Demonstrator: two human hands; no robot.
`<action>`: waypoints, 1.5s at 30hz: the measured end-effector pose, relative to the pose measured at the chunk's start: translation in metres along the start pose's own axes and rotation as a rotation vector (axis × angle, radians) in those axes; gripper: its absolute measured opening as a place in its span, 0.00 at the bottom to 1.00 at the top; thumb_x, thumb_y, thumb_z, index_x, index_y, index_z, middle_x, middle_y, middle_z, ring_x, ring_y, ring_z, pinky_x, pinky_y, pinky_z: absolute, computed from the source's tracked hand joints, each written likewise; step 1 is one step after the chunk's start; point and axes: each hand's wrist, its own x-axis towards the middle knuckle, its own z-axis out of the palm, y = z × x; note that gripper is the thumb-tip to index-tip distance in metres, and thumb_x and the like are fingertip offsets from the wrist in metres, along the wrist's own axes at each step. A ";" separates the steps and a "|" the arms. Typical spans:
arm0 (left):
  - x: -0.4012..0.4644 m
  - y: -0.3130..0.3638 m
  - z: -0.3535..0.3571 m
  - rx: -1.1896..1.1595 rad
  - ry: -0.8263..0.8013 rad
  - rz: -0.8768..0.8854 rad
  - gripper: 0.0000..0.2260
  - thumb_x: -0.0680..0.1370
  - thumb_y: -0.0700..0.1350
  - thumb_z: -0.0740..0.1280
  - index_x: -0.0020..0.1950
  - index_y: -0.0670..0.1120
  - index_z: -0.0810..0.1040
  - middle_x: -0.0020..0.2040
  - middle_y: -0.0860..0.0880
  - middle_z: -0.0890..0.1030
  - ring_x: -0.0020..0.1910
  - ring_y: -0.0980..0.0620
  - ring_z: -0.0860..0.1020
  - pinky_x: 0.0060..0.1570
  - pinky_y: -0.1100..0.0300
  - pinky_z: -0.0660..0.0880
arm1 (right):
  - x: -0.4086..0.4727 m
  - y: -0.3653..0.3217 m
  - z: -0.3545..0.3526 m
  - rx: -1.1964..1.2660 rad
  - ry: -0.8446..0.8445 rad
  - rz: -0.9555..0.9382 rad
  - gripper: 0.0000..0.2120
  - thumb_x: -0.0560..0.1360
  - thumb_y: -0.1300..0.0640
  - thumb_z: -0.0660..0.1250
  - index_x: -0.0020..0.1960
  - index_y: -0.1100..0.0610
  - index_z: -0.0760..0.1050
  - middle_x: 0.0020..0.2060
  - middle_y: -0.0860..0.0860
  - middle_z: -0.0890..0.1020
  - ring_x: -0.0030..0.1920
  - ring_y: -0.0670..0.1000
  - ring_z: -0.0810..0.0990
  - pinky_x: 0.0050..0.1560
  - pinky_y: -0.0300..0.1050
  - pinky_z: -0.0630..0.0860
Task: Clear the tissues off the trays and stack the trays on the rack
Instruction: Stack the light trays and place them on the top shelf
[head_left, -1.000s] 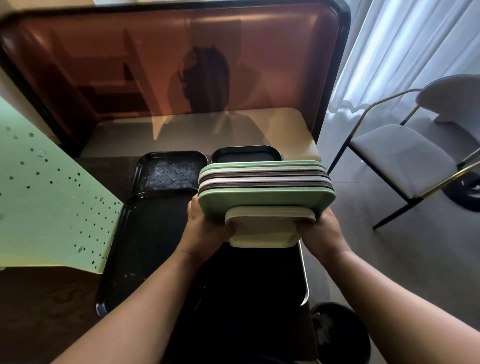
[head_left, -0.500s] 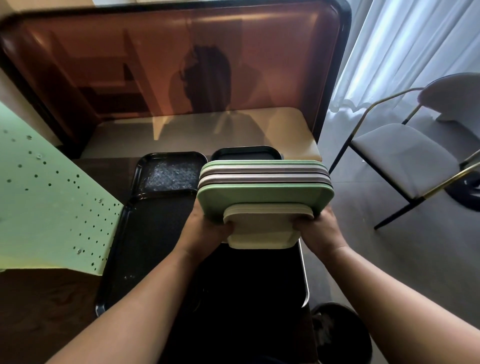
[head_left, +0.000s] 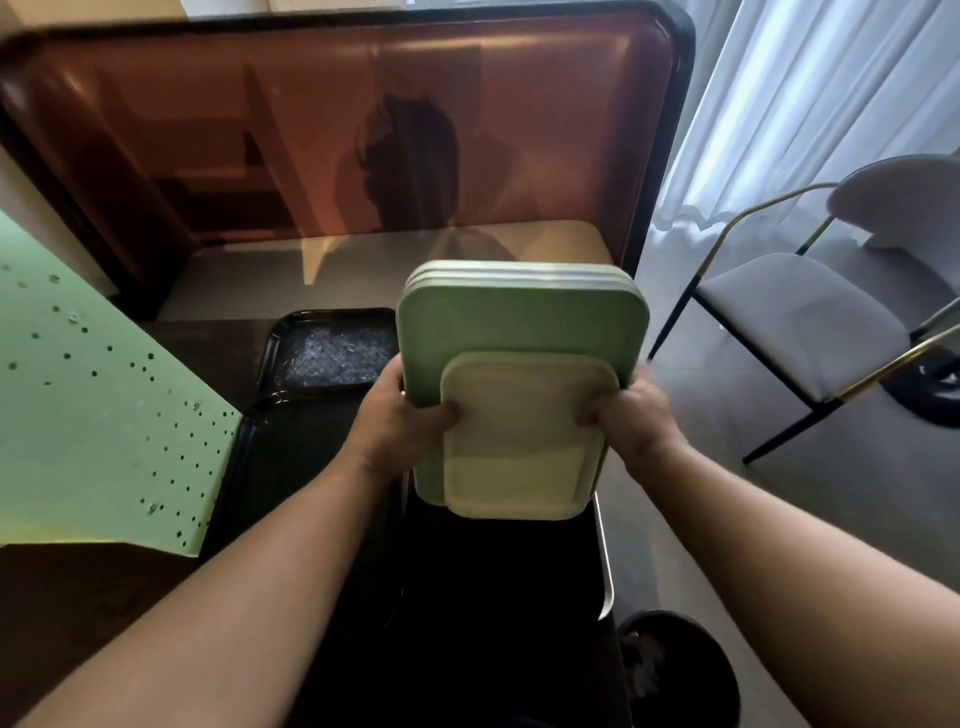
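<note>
Two hands gripping tilted trays, count perhaps four

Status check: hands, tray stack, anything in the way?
Left hand and right hand both clamp the tray stack, tilted up, cream tray facing camera. Black trays lie below. No tissues visible.

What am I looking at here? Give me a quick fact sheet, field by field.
Who: a person, seen from their own head camera
Left hand: grips the left edge of the tray stack
Right hand: grips the right edge
Held: stack of trays, tilted up toward the camera
Nearest tray: small cream tray, lying against a larger green tray
Below: black trays on a dark table
Right side: grey chair, white curtain
Tissues: none visible
</note>
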 end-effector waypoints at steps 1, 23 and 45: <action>0.006 0.014 -0.004 -0.029 -0.010 -0.017 0.18 0.72 0.34 0.76 0.53 0.53 0.77 0.46 0.52 0.84 0.39 0.62 0.83 0.36 0.68 0.78 | 0.006 -0.013 -0.002 0.021 -0.026 0.032 0.23 0.58 0.70 0.68 0.50 0.53 0.79 0.48 0.56 0.84 0.52 0.61 0.82 0.50 0.59 0.83; 0.013 0.239 -0.221 0.200 0.069 -0.130 0.13 0.76 0.40 0.64 0.53 0.51 0.86 0.61 0.36 0.79 0.42 0.41 0.85 0.35 0.51 0.81 | -0.095 -0.280 0.019 0.141 -0.365 -0.110 0.10 0.80 0.52 0.65 0.44 0.57 0.76 0.36 0.54 0.83 0.27 0.52 0.83 0.28 0.42 0.81; -0.122 0.351 -0.574 0.354 0.172 0.207 0.11 0.83 0.46 0.64 0.54 0.42 0.83 0.42 0.42 0.85 0.33 0.45 0.84 0.38 0.53 0.82 | -0.281 -0.509 0.276 0.044 -0.428 -0.372 0.22 0.75 0.47 0.69 0.63 0.58 0.75 0.51 0.58 0.85 0.46 0.60 0.87 0.48 0.55 0.83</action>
